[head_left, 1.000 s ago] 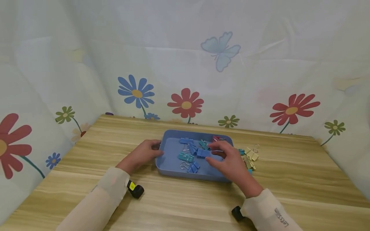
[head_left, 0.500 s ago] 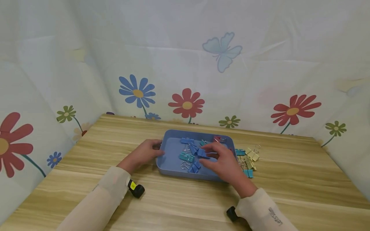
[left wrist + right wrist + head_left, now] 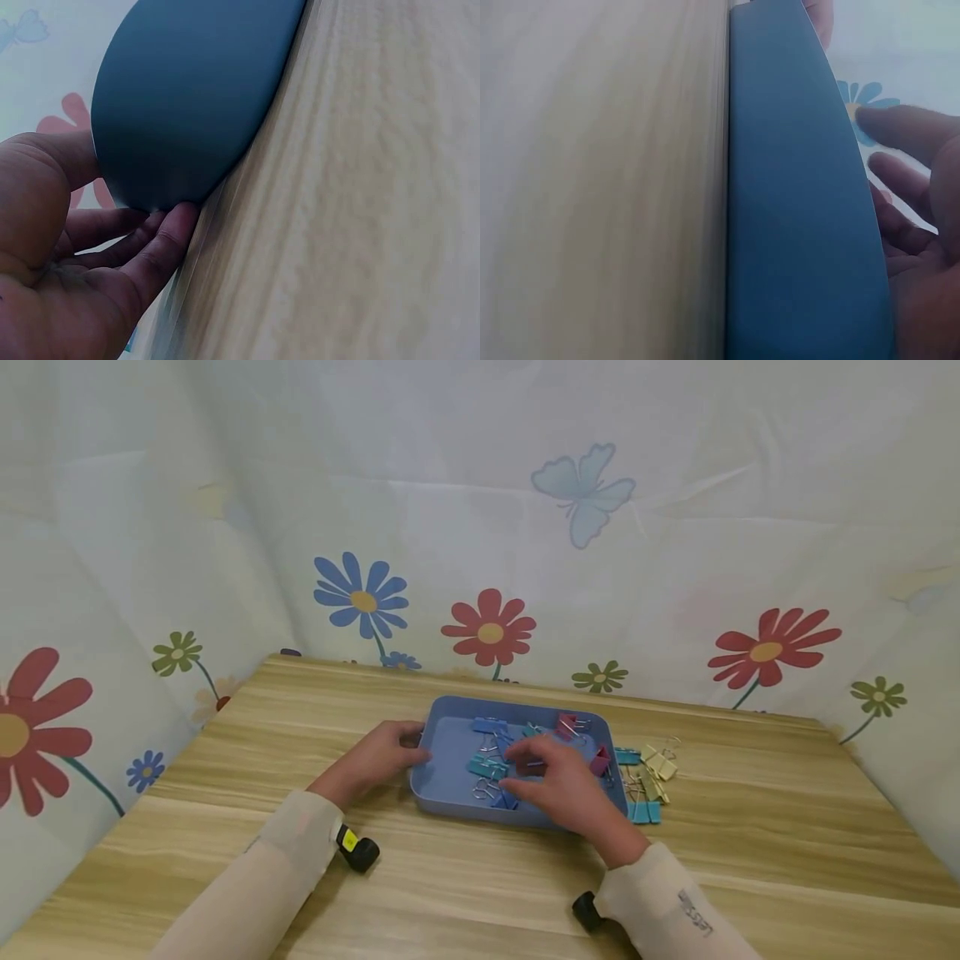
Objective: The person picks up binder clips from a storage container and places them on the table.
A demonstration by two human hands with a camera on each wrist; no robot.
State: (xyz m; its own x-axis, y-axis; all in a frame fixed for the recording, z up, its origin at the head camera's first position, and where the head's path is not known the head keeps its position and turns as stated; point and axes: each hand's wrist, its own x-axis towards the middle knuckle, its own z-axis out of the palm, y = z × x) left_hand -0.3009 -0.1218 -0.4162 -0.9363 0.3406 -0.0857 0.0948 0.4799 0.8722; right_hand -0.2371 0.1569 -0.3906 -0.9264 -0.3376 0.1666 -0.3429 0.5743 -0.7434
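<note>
A blue tray (image 3: 450, 760) with several binder clips in it sits on the table. My left hand (image 3: 382, 757) grips its left end, thumb over the rim and fingers against the outer wall (image 3: 187, 97). Over the tray's middle hovers my right hand (image 3: 562, 781), fingers bent, thumb and index finger apart with nothing seen between them. By its fingertips lie a teal binder clip (image 3: 489, 767) and a blue binder clip (image 3: 505, 799); another blue binder clip (image 3: 491, 725) lies farther back. Red binder clips (image 3: 566, 724) are at the tray's right. The right hand covers part of the pile.
Just right of the tray, yellow binder clips (image 3: 660, 766) and teal binder clips (image 3: 645, 812) lie on the wooden table (image 3: 750, 827). A flower-printed curtain (image 3: 420, 485) rises behind the table's back edge.
My right hand has moved left across the tray, uncovering red clips and now hiding the blue clip that was at its fingertips. The left hand keeps its grip on the tray.
</note>
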